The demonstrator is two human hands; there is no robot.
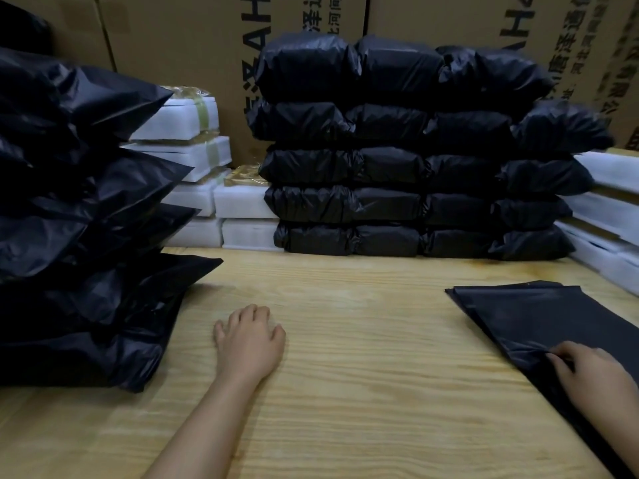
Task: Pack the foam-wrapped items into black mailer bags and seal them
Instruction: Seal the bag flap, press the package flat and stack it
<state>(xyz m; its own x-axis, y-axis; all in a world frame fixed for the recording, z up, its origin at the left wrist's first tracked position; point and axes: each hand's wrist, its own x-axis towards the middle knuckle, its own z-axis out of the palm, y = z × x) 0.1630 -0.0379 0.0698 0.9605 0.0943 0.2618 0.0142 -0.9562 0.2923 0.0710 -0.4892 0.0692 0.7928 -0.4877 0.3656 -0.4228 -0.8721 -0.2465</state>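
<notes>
A flat stack of empty black mailer bags [539, 319] lies at the right of the wooden table [363, 340]. My right hand [591, 378] pinches the near edge of the top bag. My left hand [250, 340] rests palm down on the bare wood at the centre-left, holding nothing. White foam-wrapped items [193, 160] with yellowish tape are stacked at the back left, and more foam-wrapped items [612, 209] are piled at the right edge. Packed black bags [415, 160] stand in neat rows at the back centre.
A tall, loose pile of filled black bags [79, 236] fills the left side and overhangs the table. Large cardboard cartons [193, 43] with printed lettering form a wall behind everything.
</notes>
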